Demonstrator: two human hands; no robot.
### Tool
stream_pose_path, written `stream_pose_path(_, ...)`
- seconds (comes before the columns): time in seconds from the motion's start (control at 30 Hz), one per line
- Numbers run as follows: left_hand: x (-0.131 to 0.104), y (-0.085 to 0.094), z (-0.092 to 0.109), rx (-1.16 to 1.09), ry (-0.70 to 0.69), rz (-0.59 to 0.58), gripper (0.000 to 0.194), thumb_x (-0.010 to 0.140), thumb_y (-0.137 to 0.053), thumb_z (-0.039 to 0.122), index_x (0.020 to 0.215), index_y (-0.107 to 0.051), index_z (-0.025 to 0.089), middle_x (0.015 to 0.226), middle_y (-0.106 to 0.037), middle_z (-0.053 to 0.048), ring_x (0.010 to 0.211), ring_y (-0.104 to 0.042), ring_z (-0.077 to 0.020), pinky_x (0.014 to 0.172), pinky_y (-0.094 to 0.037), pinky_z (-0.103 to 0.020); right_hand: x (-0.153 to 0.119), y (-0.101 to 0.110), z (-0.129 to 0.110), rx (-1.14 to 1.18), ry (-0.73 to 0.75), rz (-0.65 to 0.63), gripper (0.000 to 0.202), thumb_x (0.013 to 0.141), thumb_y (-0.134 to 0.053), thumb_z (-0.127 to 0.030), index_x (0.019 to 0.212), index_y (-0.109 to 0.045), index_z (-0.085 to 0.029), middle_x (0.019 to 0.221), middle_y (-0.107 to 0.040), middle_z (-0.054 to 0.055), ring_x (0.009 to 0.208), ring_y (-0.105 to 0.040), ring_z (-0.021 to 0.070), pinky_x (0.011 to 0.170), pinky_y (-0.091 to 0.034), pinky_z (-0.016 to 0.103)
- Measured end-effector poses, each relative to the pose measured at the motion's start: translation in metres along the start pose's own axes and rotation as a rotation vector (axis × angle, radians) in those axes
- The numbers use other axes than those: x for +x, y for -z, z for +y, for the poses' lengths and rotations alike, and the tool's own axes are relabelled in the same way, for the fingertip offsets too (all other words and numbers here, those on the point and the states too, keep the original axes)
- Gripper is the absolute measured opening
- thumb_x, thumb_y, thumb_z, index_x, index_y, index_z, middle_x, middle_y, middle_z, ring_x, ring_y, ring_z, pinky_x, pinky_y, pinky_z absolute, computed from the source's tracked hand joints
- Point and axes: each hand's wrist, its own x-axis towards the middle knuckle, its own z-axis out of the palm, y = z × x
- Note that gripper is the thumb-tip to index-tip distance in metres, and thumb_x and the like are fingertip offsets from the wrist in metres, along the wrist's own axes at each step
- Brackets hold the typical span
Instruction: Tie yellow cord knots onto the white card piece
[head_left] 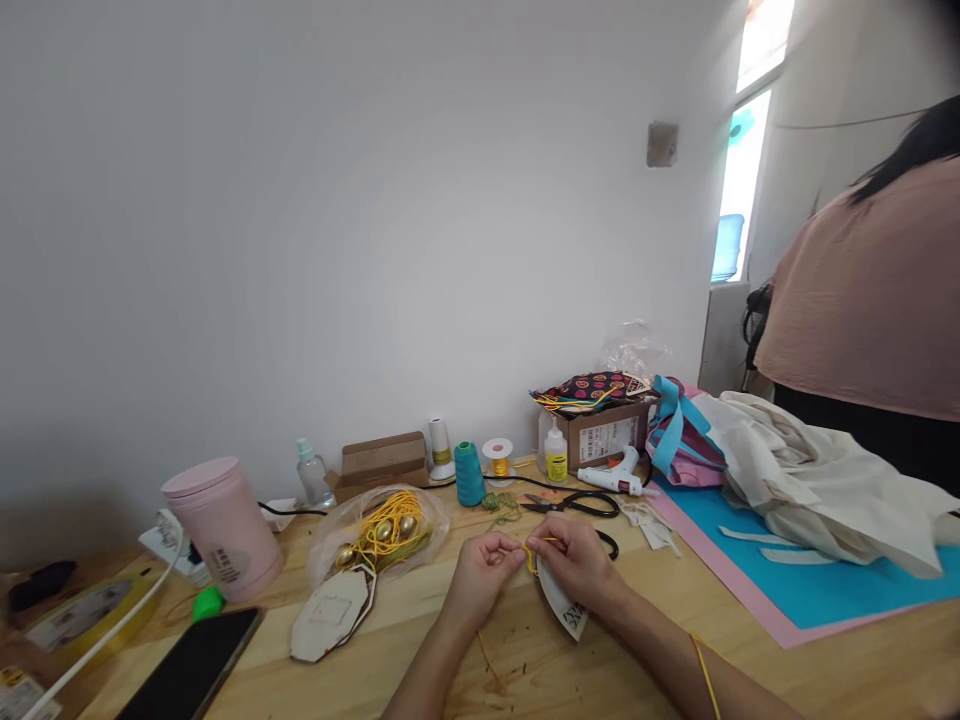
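Cord (pixel 531 560) is pinched by left hand (pixel 484 575) and right hand (pixel 577 565), fingertips nearly closed; slack (pixel 703 672) could be tugged by 1 forearm (pixel 656 645).

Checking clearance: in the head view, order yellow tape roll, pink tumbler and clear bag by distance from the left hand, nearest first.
1. Clear bag, just left of the left hand
2. Pink tumbler, farther left, past the bag
3. Yellow tape roll, far left, beyond the tumbler

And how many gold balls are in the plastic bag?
3 visible in the plastic bag: left ball lowest, middle ball and right ball close together amid the yellow cord. Cord may hide more.
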Motion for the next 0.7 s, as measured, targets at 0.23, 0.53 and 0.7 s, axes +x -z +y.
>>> stream_pose_path(0.23, -0.0026, 0.0002, 0.0022, 0.003, 0.031, -0.02, 0.03, 0.054, -0.061, 0.038, 0.066, -0.059, 0.011, 0.039, -0.036, 0.009, 0.035, -0.023, -0.0038, 0.037, -0.016, -0.017, 0.0017, -0.0007, 0.0003, 0.147, -0.175, -0.025, 0.019, 0.071, -0.047, -0.027, 0.062, -0.059, -0.014, 0.058, -0.056, 0.001, 0.054, -0.049, 0.0105, 0.047, -0.035, 0.018)
stream_pose_path(0.53, -0.0018, -0.0011, 0.004, 0.068, 0.022, 0.051, 0.027, 0.056, -0.06, 0.034, 0.064, -0.062, 0.008, 0.037, -0.037, 0.007, 0.034, -0.023, -0.0034, 0.035, -0.015, -0.017, 0.0008, -0.0032, 0.0033, 0.143, -0.167, -0.047, 0.02, 0.07, -0.049, -0.029, 0.063, -0.06, -0.014, 0.059, -0.058, 0.002, 0.055, -0.05, 0.0113, 0.048, -0.036, 0.019)
stream_pose_path(0.7, -0.0014, -0.002, 0.0025, 0.037, 0.009, 0.069, 0.02, 0.054, -0.062, 0.029, 0.058, -0.063, 0.01, 0.05, -0.056, 0.0, 0.045, -0.044, -0.0096, 0.043, -0.031, -0.019, -0.0002, -0.0041, 0.0027, 0.161, -0.137, -0.046, 0.019, 0.069, -0.049, -0.028, 0.06, -0.059, -0.014, 0.058, -0.057, 0.002, 0.054, -0.05, 0.0111, 0.049, -0.036, 0.019)
